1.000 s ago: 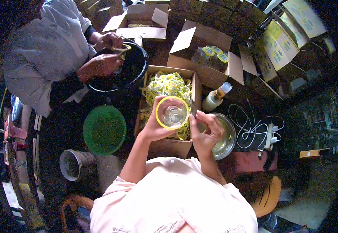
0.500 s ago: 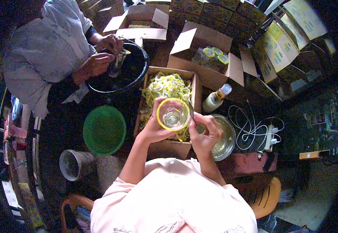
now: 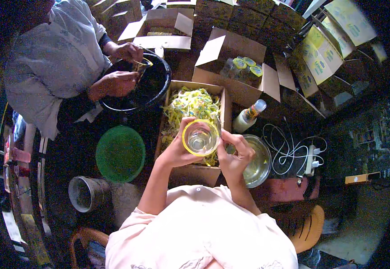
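A clear cup with a yellow rim is in my left hand, whose fingers wrap round its side. Its mouth faces up at me, and the inside looks bare. My right hand is closed in a pinch at the cup's right edge, thumb and forefinger together. What that pinch holds, if anything, I cannot make out. Beneath both hands stands an open carton heaped with yellow and white strips. Right of the carton, partly behind my right hand, sits a clear round bowl.
A bottle stands beside the carton; white cables run to a power strip. Another open carton holds yellow-lidded cups. At left, a person's hands work over a black tub, near a green basin and grey bucket.
The cup has shifted slightly down in the picture, still in my left hand. A thin dark edge seen by my right fingertips no longer shows clearly. The other person's hands have moved slightly.
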{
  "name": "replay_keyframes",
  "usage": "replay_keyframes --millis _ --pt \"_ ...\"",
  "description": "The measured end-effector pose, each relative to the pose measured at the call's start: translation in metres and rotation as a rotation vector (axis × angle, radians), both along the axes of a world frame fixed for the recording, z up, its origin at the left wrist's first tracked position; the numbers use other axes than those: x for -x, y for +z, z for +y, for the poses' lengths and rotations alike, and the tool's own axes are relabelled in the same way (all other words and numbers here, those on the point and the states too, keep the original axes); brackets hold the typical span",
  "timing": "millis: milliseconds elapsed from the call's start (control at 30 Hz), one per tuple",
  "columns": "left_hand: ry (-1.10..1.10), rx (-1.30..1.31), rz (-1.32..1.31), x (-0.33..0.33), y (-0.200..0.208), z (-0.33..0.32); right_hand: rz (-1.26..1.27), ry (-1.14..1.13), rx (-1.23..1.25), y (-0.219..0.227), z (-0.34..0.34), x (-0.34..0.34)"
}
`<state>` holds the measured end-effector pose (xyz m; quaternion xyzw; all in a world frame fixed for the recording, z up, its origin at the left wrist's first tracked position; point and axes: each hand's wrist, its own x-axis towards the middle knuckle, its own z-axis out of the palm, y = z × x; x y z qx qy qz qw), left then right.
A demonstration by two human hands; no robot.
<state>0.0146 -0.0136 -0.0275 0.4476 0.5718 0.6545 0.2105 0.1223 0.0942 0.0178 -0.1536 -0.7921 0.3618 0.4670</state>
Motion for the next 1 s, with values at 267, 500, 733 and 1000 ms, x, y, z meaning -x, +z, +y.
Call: replay_keyframes --millis 267,500,733,1000 --pt "-0.1 -0.184 -0.118 -0.005 0.007 0.001 0.028 0.028 0.082 0.002 0.007 0.0" --pt "-0.087 -0.162 0.027 0.002 0.009 0.003 0.048 0.076 0.069 -0.001 0.007 -0.006" --pt "-0.006 -0.117 -0.179 -0.007 0.005 0.005 0.035 0.077 0.05 0.006 -0.001 -0.004" --pt "-0.077 -0.14 -0.094 -0.006 0.007 0.004 0.004 0.016 0.004 0.007 0.006 -0.004"
